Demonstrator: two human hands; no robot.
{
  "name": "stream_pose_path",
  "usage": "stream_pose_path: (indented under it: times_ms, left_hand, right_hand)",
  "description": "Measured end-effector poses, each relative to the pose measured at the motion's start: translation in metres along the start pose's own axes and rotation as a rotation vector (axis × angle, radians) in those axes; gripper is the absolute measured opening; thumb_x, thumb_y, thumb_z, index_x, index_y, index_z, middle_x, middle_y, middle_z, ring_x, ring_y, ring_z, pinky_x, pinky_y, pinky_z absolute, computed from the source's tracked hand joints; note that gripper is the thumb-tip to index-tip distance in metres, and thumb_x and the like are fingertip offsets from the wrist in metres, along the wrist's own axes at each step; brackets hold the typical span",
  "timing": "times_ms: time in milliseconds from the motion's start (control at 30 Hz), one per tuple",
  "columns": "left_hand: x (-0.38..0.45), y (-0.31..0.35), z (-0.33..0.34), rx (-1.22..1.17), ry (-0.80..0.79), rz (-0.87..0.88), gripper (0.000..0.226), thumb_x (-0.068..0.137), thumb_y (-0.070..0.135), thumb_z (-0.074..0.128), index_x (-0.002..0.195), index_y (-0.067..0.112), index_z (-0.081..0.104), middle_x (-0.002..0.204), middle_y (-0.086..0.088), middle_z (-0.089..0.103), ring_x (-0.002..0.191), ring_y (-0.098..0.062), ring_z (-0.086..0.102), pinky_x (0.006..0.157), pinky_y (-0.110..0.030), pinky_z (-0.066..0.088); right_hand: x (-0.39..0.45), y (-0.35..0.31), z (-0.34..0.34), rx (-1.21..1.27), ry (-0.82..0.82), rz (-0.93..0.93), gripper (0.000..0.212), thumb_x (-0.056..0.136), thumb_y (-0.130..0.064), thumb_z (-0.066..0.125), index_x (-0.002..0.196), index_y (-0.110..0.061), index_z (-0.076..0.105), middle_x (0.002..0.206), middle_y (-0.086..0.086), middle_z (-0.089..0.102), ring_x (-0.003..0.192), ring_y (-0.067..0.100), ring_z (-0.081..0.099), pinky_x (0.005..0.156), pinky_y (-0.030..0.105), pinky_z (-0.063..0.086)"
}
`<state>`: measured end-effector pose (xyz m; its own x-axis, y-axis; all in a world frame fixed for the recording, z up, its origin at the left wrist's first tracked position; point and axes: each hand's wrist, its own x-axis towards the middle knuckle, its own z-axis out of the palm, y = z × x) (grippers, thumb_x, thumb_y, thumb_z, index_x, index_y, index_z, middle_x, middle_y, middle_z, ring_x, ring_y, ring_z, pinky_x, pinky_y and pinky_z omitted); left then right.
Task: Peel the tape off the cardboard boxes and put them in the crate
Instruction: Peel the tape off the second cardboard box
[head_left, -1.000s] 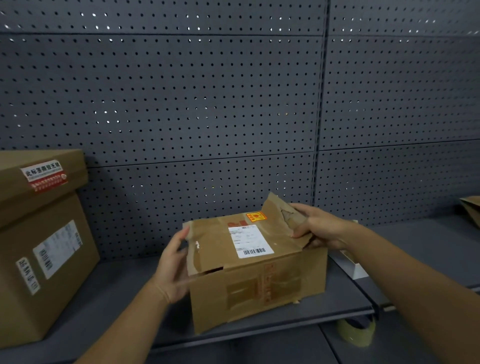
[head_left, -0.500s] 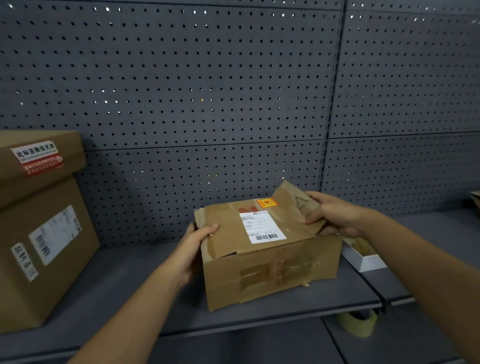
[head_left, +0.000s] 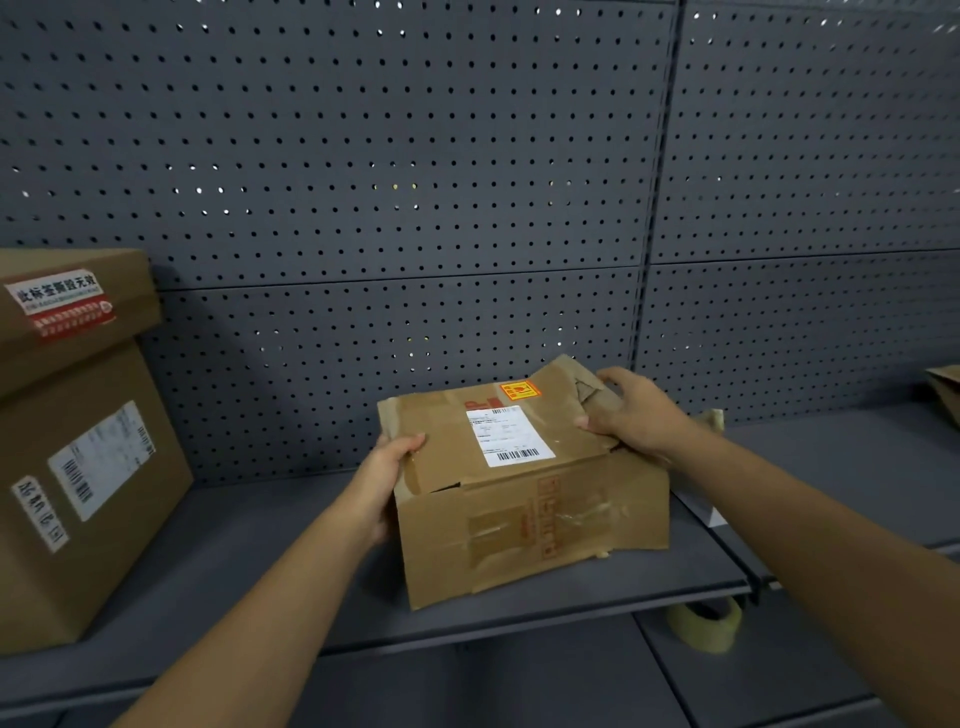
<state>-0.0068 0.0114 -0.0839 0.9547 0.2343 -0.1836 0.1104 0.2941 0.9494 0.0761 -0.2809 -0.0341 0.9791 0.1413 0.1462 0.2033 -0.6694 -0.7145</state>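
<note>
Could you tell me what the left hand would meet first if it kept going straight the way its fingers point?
The left hand already grips the left edge of the small cardboard box. Its fingers point right across the top flap, so they would probably slide toward the white shipping label.

Backdrop: dark grey pegboard wall (head_left: 363, 182), panels split by a vertical post (head_left: 657, 208). Light specks show through some holes. Grey metal shelf (head_left: 249, 582) runs along its base; a second shelf section (head_left: 857, 457) adjoins at right. Dim, even lighting.
</note>
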Motion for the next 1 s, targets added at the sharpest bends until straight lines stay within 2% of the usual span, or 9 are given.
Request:
stream_pose_path:
  times_ms: [167, 267, 367, 533, 700, 767, 833, 900, 1000]
  left_hand:
    - [-0.007, -0.01, -0.001, -0.052, 0.044, 0.057, 0.04, 0.102, 0.021, 0.061, 0.141, 0.018, 0.049, 0.108, -0.011, 0.071, 0.089, -0.028, 0.071, 0.076, -0.042, 0.057]
    - [-0.016, -0.015, -0.001, -0.092, 0.087, 0.066, 0.04, 0.101, 0.02, 0.062, 0.139, 0.018, 0.051, 0.108, -0.013, 0.073, 0.092, -0.032, 0.071, 0.09, -0.05, 0.058]
    - [-0.029, -0.019, 0.002, -0.136, 0.103, 0.061, 0.034, 0.101, 0.02, 0.061, 0.133, 0.02, 0.052, 0.108, -0.014, 0.073, 0.09, -0.032, 0.071, 0.091, -0.052, 0.057]
    - [-0.047, -0.023, 0.008, -0.183, 0.178, 0.089, 0.037, 0.101, 0.02, 0.06, 0.136, 0.016, 0.052, 0.121, -0.021, 0.071, 0.099, -0.036, 0.07, 0.092, -0.054, 0.057]
    - [-0.066, -0.032, 0.023, -0.307, 0.236, 0.093, 0.042, 0.091, 0.03, 0.063, 0.13, 0.017, 0.057, 0.121, -0.02, 0.072, 0.108, -0.04, 0.071, 0.096, -0.061, 0.056]
    - [-0.078, -0.035, 0.033, -0.371, 0.28, 0.118, 0.028, 0.094, 0.025, 0.061, 0.121, 0.019, 0.056, 0.119, -0.017, 0.069, 0.107, -0.037, 0.069, 0.096, -0.057, 0.056]
    - [-0.088, -0.039, 0.044, -0.43, 0.324, 0.168, 0.014, 0.1, 0.017, 0.054, 0.113, 0.02, 0.051, 0.111, -0.013, 0.064, 0.099, -0.032, 0.065, 0.084, -0.046, 0.057]
    - [-0.1, -0.043, 0.058, -0.49, 0.364, 0.18, 0.015, 0.101, 0.013, 0.05, 0.115, 0.02, 0.049, 0.108, -0.01, 0.062, 0.095, -0.028, 0.064, 0.077, -0.041, 0.055]
    - [-0.116, -0.048, 0.074, -0.567, 0.369, 0.178, 0.028, 0.1, 0.008, 0.047, 0.122, 0.025, 0.048, 0.115, -0.01, 0.064, 0.104, -0.029, 0.067, 0.093, -0.051, 0.058]
  right_hand:
    - [-0.002, -0.001, 0.004, -0.165, 0.044, -0.011, 0.086, 0.085, -0.048, 0.081, 0.157, -0.023, 0.041, 0.148, 0.009, 0.053, 0.126, 0.032, 0.058, 0.1, 0.043, 0.05]
    - [-0.014, -0.009, 0.018, -0.403, 0.205, -0.083, 0.073, 0.09, -0.052, 0.073, 0.152, -0.027, 0.043, 0.143, 0.012, 0.04, 0.12, 0.041, 0.056, 0.095, 0.047, 0.05]
    - [-0.026, -0.01, 0.032, -0.579, 0.383, -0.213, 0.061, 0.094, -0.056, 0.066, 0.143, -0.022, 0.054, 0.142, 0.013, 0.043, 0.124, 0.038, 0.046, 0.101, 0.047, 0.043]
    - [-0.039, -0.006, 0.047, -0.263, 0.361, -0.092, 0.067, 0.095, -0.065, 0.058, 0.142, -0.017, 0.054, 0.141, 0.012, 0.044, 0.129, 0.037, 0.04, 0.107, 0.046, 0.036]
    - [-0.053, -0.001, 0.069, 0.195, 0.322, 0.153, 0.101, 0.084, -0.064, 0.073, 0.155, -0.009, 0.026, 0.159, 0.012, 0.026, 0.146, 0.037, 0.029, 0.117, 0.052, 0.033]
    - [-0.056, 0.004, 0.077, 0.455, 0.276, 0.173, 0.119, 0.071, -0.071, 0.08, 0.158, -0.016, 0.02, 0.159, 0.007, 0.029, 0.144, 0.034, 0.037, 0.116, 0.052, 0.039]
    - [-0.056, 0.01, 0.082, 0.633, 0.263, 0.159, 0.132, 0.055, -0.084, 0.081, 0.157, -0.026, 0.02, 0.156, 0.003, 0.038, 0.139, 0.03, 0.046, 0.114, 0.051, 0.043]
    - [-0.058, 0.011, 0.083, 0.644, 0.258, 0.136, 0.123, 0.06, -0.084, 0.077, 0.156, -0.027, 0.025, 0.154, 0.002, 0.041, 0.137, 0.027, 0.048, 0.114, 0.05, 0.044]
    - [-0.066, 0.001, 0.083, 0.454, 0.289, 0.014, 0.077, 0.087, -0.068, 0.067, 0.146, -0.023, 0.046, 0.147, 0.002, 0.044, 0.135, 0.024, 0.045, 0.114, 0.049, 0.041]
